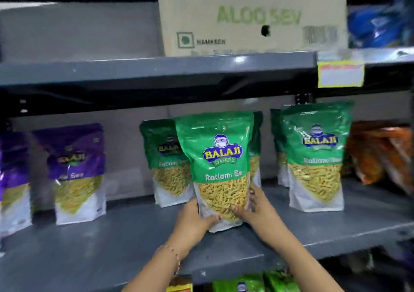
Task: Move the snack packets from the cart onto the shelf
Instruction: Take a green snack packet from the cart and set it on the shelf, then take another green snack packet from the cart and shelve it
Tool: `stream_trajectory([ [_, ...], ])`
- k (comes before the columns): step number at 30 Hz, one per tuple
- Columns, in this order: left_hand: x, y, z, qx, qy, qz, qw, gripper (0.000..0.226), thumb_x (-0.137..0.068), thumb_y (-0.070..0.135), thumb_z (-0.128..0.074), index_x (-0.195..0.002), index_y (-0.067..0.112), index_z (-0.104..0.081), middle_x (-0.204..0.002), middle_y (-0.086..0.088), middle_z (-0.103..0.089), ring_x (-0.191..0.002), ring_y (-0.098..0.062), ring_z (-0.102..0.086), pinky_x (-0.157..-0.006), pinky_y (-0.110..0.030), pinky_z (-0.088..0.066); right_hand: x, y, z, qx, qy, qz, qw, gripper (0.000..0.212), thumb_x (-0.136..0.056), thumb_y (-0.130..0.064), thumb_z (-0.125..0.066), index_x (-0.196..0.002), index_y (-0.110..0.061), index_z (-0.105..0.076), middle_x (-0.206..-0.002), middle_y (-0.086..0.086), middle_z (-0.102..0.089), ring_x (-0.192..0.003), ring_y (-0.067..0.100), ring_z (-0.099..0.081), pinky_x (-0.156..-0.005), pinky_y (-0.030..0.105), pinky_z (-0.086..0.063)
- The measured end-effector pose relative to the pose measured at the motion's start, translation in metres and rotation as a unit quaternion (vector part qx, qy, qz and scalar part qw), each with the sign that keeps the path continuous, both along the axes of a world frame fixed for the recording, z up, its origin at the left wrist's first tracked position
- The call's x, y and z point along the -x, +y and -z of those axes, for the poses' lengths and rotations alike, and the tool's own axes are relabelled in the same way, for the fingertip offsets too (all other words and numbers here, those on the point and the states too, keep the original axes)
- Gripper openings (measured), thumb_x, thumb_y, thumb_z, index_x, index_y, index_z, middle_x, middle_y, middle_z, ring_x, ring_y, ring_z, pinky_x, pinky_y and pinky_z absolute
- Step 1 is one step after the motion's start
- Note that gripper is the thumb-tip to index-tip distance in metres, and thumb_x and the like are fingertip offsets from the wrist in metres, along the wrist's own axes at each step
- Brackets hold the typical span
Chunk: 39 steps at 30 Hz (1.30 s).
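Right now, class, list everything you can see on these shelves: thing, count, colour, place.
Held packet: one, green, upright at middle shelf front.
Other green packets: at least four, standing behind and right.
Purple packets: two, left.
Orange packets: count unclear, far right.
Cardboard box: one, brown, upper shelf.
Blue packets: blurred, upper right.
Price label: one, yellow, upper shelf edge.
Shelf: grey.
Left hand, right hand: both grip the held packet's base.

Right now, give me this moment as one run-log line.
step: placing | item: green packet upright on shelf | left hand: holding base | right hand: holding base | released: no
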State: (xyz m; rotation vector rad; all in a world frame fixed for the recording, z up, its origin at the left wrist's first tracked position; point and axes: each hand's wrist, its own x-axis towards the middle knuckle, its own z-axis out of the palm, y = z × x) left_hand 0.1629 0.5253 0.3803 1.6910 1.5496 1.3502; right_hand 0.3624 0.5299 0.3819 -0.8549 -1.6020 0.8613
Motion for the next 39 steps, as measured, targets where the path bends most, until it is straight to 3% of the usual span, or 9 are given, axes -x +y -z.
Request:
stream_trajectory([
  [3,-0.02,0.012,-0.014,0.022,0.045,-0.014,0.999,0.044,-0.059,0.029,-0.08,-0.1,0.024,-0.064,-0.101,0.007,-0.073,-0.096,-0.016,-0.068,-0.09,-0.033,-0.053,-0.008,0.015,-0.006,0.027,-0.041,0.025,0.998,0.082,-0.078,-0.035,-0.074,-0.142,-0.029,-0.024,-0.137,-0.006,-0.055,-0.127,0.016,-0.051,-0.108,0.04,-0.04],
  [15,-0.036,0.034,-0.015,0.015,0.022,-0.012,1.0,0.053,-0.063,0.025,-0.079,-0.112,0.018,-0.06,-0.114,-0.002,-0.071,-0.105,-0.02,-0.066,-0.093,-0.036,-0.053,-0.006,0.025,-0.012,0.044,-0.1,0.074,0.991,0.081,-0.096,-0.026,-0.053,-0.153,-0.019,0.003,-0.157,0.002,-0.031,-0.141,0.025,-0.036,-0.108,0.03,-0.032],
  [20,-0.021,-0.037,-0.043,-0.039,-0.121,-0.009,0.992,0.053,-0.086,0.018,-0.066,-0.135,0.012,-0.047,-0.138,0.002,-0.052,-0.131,-0.014,-0.048,-0.1,-0.016,-0.037,0.001,-0.032,-0.032,-0.066,0.015,0.088,0.994,0.069,-0.097,-0.019,-0.052,-0.153,-0.027,-0.012,-0.151,-0.02,-0.024,-0.129,-0.017,-0.029,-0.101,0.001,-0.027],
  [22,0.009,-0.088,-0.046,-0.103,-0.175,-0.045,0.978,0.048,-0.087,0.017,-0.063,-0.134,0.012,-0.051,-0.137,0.002,-0.057,-0.122,-0.002,-0.055,-0.094,-0.006,-0.042,0.039,-0.065,-0.031,-0.075,0.078,-0.018,0.994,0.065,-0.095,-0.016,-0.054,-0.15,-0.032,-0.022,-0.152,-0.021,-0.03,-0.131,-0.019,-0.032,-0.109,0.008,-0.028],
  [24,0.026,-0.126,-0.049,-0.152,-0.188,-0.039,0.97,0.039,-0.085,0.021,-0.064,-0.124,0.018,-0.06,-0.126,0.006,-0.067,-0.114,0.003,-0.061,-0.101,-0.018,-0.047,0.062,-0.098,-0.028,-0.109,0.111,-0.107,0.982,0.06,-0.093,-0.016,-0.056,-0.146,-0.03,-0.031,-0.15,-0.018,-0.041,-0.136,-0.01,-0.035,-0.112,0.015,-0.03],
  [27,0.076,-0.201,-0.006,-0.179,-0.227,-0.114,0.95,0.031,-0.085,0.02,-0.064,-0.116,0.018,-0.064,-0.123,0.0,-0.07,-0.12,-0.013,-0.061,-0.104,-0.034,-0.045,0.135,-0.145,0.01,-0.102,0.031,-0.31,0.945,0.059,-0.091,-0.017,-0.059,-0.143,-0.033,-0.037,-0.148,-0.022,-0.043,-0.138,-0.006,-0.034,-0.115,0.024,-0.031],
  [31,0.13,-0.304,0.08,-0.137,-0.252,-0.289,0.913,0.029,-0.088,0.008,-0.06,-0.116,0.002,-0.063,-0.118,-0.01,-0.072,-0.112,-0.016,-0.066,-0.096,-0.026,-0.052,0.224,-0.199,0.089,-0.036,-0.107,-0.449,0.886,0.056,-0.092,-0.016,-0.06,-0.141,-0.036,-0.041,-0.147,-0.026,-0.042,-0.136,-0.01,-0.034,-0.112,0.018,-0.03],
  [34,0.168,-0.37,0.17,-0.002,-0.242,-0.398,0.885,0.021,-0.087,0.003,-0.061,-0.106,0.008,-0.071,-0.103,0.003,-0.077,-0.098,-0.005,-0.069,-0.092,-0.024,-0.054,0.278,-0.225,0.151,0.001,-0.254,-0.513,0.82,0.051,-0.093,-0.014,-0.059,-0.136,-0.036,-0.044,-0.137,-0.025,-0.046,-0.122,-0.018,-0.042,-0.092,-0.001,-0.03],
  [39,0.19,-0.47,0.334,0.304,-0.249,-0.461,0.796,0.017,-0.076,0.023,-0.063,-0.07,0.008,-0.069,-0.069,-0.01,-0.069,-0.073,-0.025,-0.066,-0.072,-0.021,-0.043,0.35,-0.241,0.29,0.003,-0.523,-0.522,0.674,0.036,-0.09,-0.015,-0.056,-0.124,-0.026,-0.06,-0.126,0.007,-0.065,-0.119,0.02,-0.06,-0.099,0.034,-0.048],
])
